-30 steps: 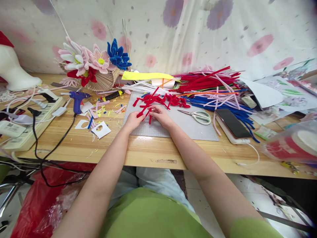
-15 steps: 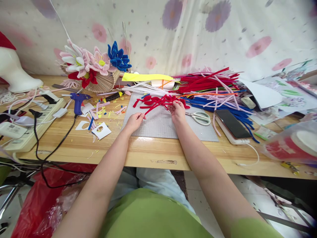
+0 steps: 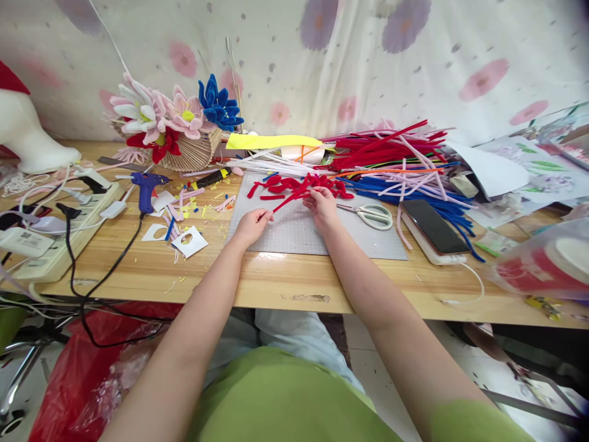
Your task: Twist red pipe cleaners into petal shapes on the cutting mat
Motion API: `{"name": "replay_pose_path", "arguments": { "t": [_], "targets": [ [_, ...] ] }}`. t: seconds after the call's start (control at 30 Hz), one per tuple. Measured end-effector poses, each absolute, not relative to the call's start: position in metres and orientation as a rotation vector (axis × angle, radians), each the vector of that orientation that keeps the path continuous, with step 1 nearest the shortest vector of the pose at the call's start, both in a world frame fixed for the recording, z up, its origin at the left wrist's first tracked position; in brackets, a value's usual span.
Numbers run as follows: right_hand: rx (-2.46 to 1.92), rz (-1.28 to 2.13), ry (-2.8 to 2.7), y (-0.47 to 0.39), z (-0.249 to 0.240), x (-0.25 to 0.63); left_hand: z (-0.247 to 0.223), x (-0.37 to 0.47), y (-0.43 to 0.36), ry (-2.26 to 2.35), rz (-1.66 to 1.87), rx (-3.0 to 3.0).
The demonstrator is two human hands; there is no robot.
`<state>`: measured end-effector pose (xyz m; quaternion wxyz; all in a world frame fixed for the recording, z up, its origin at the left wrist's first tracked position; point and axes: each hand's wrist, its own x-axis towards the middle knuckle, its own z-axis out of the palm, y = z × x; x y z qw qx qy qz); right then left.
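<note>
My left hand (image 3: 254, 226) is closed, its thumb and finger pinching one end of a red pipe cleaner (image 3: 286, 202) above the grey cutting mat (image 3: 294, 238). The other end runs up to my right hand (image 3: 323, 209), whose fingers are also pinched on it. Around and behind the hands lie bent red pipe-cleaner pieces (image 3: 271, 184), some shaped like petals. My right fingers partly hide these pieces. Scissors (image 3: 375, 216) with pale handles rest on the mat, right of my right hand.
A blue glue gun (image 3: 146, 190), scraps and a power strip (image 3: 69, 233) are to the left. Behind stand pipe-cleaner flowers (image 3: 186, 115). Bundles of red and blue pipe cleaners (image 3: 427, 212), a phone (image 3: 435, 227) and a bagged cup (image 3: 547, 261) are on the right.
My right hand has moved slightly left and down, nearer my left hand. The red strands between them now lie close together instead of spread apart.
</note>
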<state>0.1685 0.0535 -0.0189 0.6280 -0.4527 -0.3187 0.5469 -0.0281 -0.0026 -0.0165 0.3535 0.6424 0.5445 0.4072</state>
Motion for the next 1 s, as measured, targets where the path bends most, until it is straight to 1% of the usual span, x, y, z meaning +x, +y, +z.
{"name": "replay_pose_path", "arguments": {
  "t": [0.1,0.23,0.37,0.53,0.7,0.9,1.0],
  "targets": [
    [-1.013,1.405,-0.972,0.041,-0.016,0.156,-0.018,-0.028,-0.001,1.396,1.049,1.652],
    [-0.947,1.507,-1.268,0.028,-0.015,0.140,-0.021,-0.028,0.001,1.376,1.046,1.685],
    [-0.897,1.560,-1.386,0.024,-0.015,0.134,-0.022,-0.027,0.000,1.315,1.029,1.646],
    [-0.843,1.575,-1.354,0.024,-0.014,0.138,-0.019,-0.024,-0.005,1.246,1.005,1.680],
    [-0.829,1.577,-1.396,0.024,-0.013,0.139,-0.026,-0.024,-0.001,1.333,1.041,1.670],
    [-0.932,1.400,-1.454,0.026,-0.015,0.137,-0.031,-0.024,0.007,1.450,1.352,1.515],
    [-0.954,1.409,-1.505,0.027,-0.017,0.136,-0.028,-0.024,0.007,1.354,1.363,1.447]
  ]
}}
